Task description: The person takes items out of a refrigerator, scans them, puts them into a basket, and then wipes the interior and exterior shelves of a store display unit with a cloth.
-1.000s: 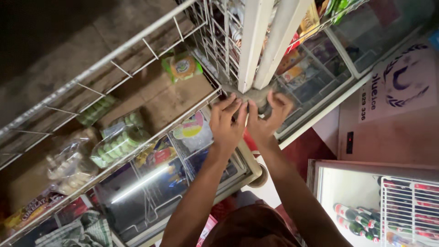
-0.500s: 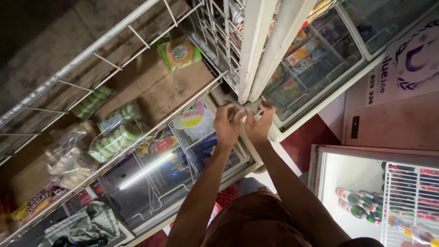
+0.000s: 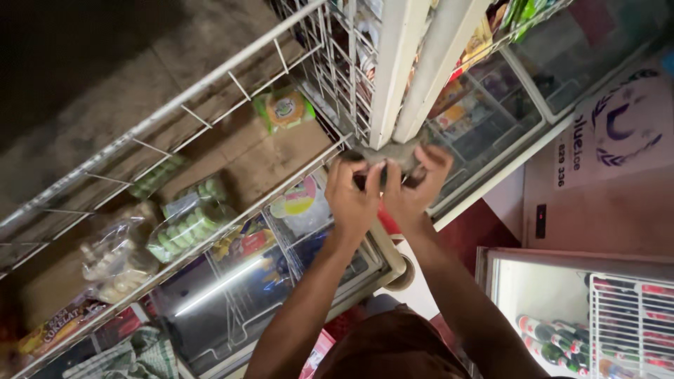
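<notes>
Both my hands are stretched out together at the foot of two white posts (image 3: 393, 84). My left hand (image 3: 352, 196) has its fingers curled, the thumb pressed on a small dark grey thing (image 3: 397, 156). My right hand (image 3: 414, 186) grips the same grey thing from the other side, fingers bent over it. What the grey thing is cannot be told; it lies against the posts' base and my fingers hide part of it. A white wire rack (image 3: 232, 70) stands just left of my hands.
The wire rack holds clear bags of pale green rounds (image 3: 188, 223), a green packet (image 3: 282, 109) and other snack bags. A glass-lidded chest freezer (image 3: 484, 133) lies behind my hands. A cooler with bottles (image 3: 562, 337) stands at the lower right.
My hands have drawn closer together and moved up to the foot of the white posts. The view has shifted, so the rack and freezer sit differently.
</notes>
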